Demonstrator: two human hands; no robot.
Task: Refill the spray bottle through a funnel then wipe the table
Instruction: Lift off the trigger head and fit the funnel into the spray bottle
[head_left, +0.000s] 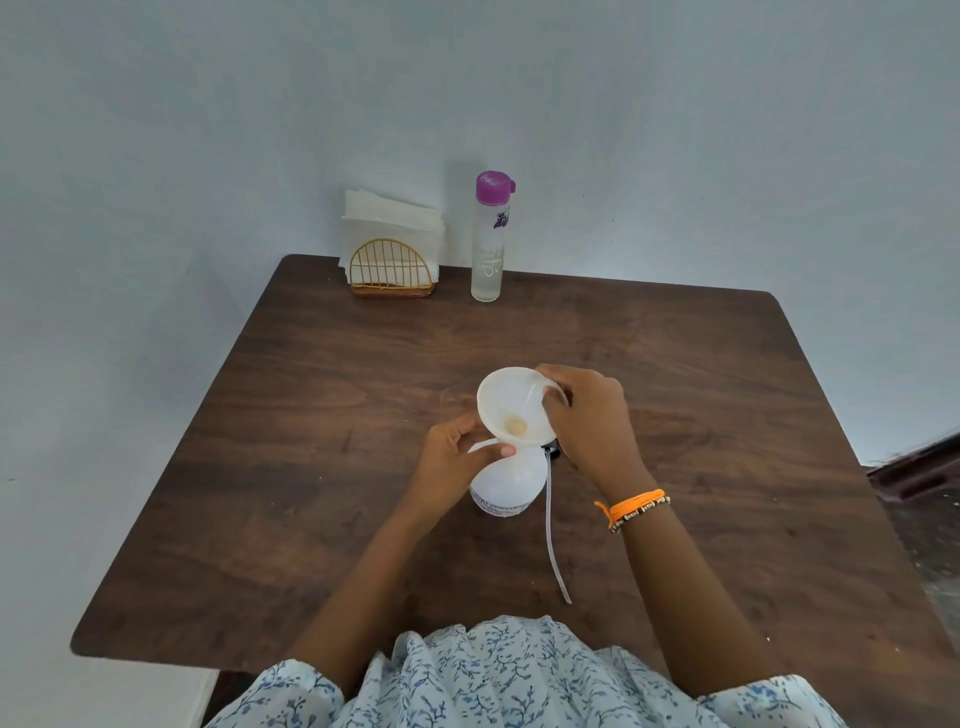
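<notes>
Currently we note white funnel (511, 405) tilted over spray bottle (506, 480) mid-desk (311, 467); right hand (589, 415) pinches rim, left hand (452, 457) grips neck. Risk: unseated funnel, refill spills.

Matt wood-grain table (675, 415); funnel (511, 400) probably translucent plastic

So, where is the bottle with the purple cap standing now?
In the head view the bottle with the purple cap stands upright at the far edge of the table, near the wall, just right of the napkin holder.
</notes>
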